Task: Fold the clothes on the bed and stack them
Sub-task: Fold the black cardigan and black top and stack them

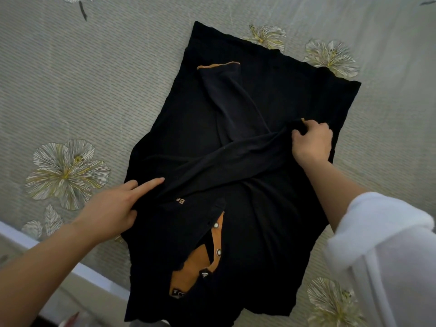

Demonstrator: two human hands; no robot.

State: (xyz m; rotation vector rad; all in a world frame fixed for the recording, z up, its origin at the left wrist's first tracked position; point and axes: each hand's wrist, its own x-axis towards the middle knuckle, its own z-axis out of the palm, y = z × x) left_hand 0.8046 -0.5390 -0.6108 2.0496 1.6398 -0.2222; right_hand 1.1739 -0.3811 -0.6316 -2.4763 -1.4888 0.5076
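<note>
Black shirt (236, 166) lies spread on the bed (70, 90), collar end toward the person, hem end far. Bedcover is grey-green with pale flower prints (67, 172).

Right hand (311, 142) grip: fingers curled shut, clenched on the end of one sleeve (238, 152), near the shirt's right edge. A sliver of orange cuff shows just above the knuckles. That sleeve runs as a band across the shirt body from left to right, slightly raised and creased where the hand pulls it.

Left hand (113, 206) grip: index finger stretched out flat on the fabric at the left shoulder area, thumb tucked against the shirt's edge, remaining fingers partly hidden in the cloth. Looks like a pinch on the shirt's left edge with the index pressing down; cannot tell for sure how tight.

Other sleeve (226, 100) lies folded up the middle of the shirt, pointing to the far end, orange cuff (218, 65) at its tip. The crossing sleeve lies over its lower part.

Near the collar, orange placket lining (200, 263) is open with round snap buttons (218, 252) visible. Small orange letters (180, 201) on the chest, partly covered by a fold.

Right forearm has a white sleeve (382, 244) pushed up. Left forearm bare. White bed edge (77, 272) at lower left.
</note>
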